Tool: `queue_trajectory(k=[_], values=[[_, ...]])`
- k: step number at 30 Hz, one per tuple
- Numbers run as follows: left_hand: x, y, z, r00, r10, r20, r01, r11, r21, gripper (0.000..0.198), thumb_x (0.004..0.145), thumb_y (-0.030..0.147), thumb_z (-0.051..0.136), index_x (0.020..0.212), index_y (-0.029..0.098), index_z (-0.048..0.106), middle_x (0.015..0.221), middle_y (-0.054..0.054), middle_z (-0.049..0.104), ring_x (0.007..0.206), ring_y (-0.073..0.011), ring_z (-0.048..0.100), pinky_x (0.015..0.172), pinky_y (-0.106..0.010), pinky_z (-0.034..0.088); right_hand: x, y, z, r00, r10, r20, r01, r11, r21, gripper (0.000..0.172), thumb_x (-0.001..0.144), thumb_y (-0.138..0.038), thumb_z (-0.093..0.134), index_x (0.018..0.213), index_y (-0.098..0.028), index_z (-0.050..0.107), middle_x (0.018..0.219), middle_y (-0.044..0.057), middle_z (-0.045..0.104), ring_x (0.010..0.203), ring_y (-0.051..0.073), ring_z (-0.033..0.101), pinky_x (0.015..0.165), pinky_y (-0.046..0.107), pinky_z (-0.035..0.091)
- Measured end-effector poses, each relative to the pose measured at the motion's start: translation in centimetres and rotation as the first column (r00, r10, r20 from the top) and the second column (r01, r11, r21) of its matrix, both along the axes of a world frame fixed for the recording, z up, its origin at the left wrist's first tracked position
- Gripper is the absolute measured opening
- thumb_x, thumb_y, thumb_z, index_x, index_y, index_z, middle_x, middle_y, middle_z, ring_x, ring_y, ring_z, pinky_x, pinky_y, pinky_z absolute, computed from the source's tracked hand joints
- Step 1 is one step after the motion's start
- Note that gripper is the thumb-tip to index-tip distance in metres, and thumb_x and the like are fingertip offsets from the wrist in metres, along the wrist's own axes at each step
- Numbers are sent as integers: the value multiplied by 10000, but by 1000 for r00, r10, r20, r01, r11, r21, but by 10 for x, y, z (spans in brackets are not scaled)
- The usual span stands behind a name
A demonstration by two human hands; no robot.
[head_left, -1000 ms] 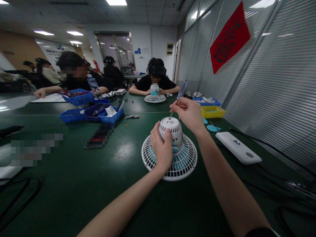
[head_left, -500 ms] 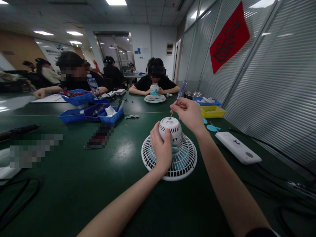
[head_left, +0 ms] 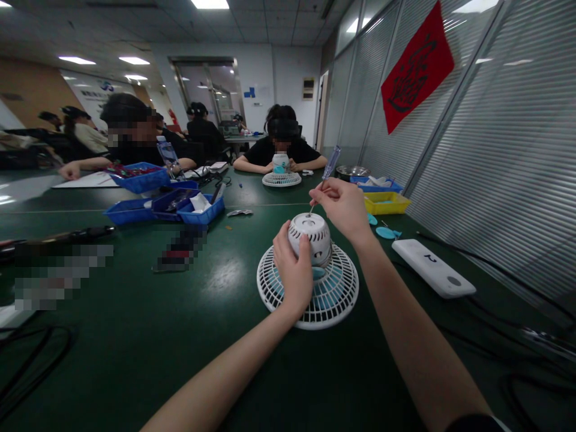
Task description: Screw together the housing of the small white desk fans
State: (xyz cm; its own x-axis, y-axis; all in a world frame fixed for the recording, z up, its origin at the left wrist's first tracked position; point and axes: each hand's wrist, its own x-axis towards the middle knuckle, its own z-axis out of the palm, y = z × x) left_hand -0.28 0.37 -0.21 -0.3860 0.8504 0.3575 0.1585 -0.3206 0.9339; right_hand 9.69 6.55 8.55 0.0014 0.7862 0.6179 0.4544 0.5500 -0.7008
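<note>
A small white fan (head_left: 335, 303) lies grille-down on the green table, its rounded motor housing (head_left: 320, 239) uppermost and pale blue blades showing through the grille. My left hand (head_left: 294, 264) is wrapped round the housing's left and near side, thumb on the front. In my right hand (head_left: 344, 207) a screwdriver (head_left: 332, 161) with a clear purplish handle is pinched by its shaft. The screwdriver stands slightly tilted, its tip at the top of the housing. Whether a screw sits under the tip is too small to tell.
Blue bins (head_left: 202, 210) stand at the left, a yellow tray (head_left: 386, 204) and light-blue discs (head_left: 384, 232) at the right. A white power bank (head_left: 432, 268) lies nearby with cables. Across the table a person sits behind another white fan (head_left: 281, 179); another person is at the left.
Both hands, the fan and the screwdriver hold nearly the same pose. At the far left edge, a dark long object reaches further right than before.
</note>
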Motion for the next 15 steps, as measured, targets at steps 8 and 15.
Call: queue_trajectory(k=[8, 15], values=[[0, 0, 0, 1000, 9, -2, -9, 1000, 14, 440, 900, 432, 467, 1288, 226, 478, 1369, -135, 549, 1356, -266, 465, 1172, -455, 323, -1, 1, -2, 998, 42, -40, -42, 999, -3, 227, 847, -359, 677, 700, -193, 634, 676, 30, 713, 683, 172, 716, 716, 304, 556], [0, -1, 0, 1000, -4, 10, 4, 1000, 6, 460, 898, 435, 468, 1302, 217, 470, 1395, -143, 529, 1359, -254, 454, 1185, -443, 305, -1, 0, 0, 998, 49, -30, -49, 999, -4, 139, 834, -211, 660, 700, -192, 629, 669, 21, 710, 677, 160, 707, 723, 302, 548]])
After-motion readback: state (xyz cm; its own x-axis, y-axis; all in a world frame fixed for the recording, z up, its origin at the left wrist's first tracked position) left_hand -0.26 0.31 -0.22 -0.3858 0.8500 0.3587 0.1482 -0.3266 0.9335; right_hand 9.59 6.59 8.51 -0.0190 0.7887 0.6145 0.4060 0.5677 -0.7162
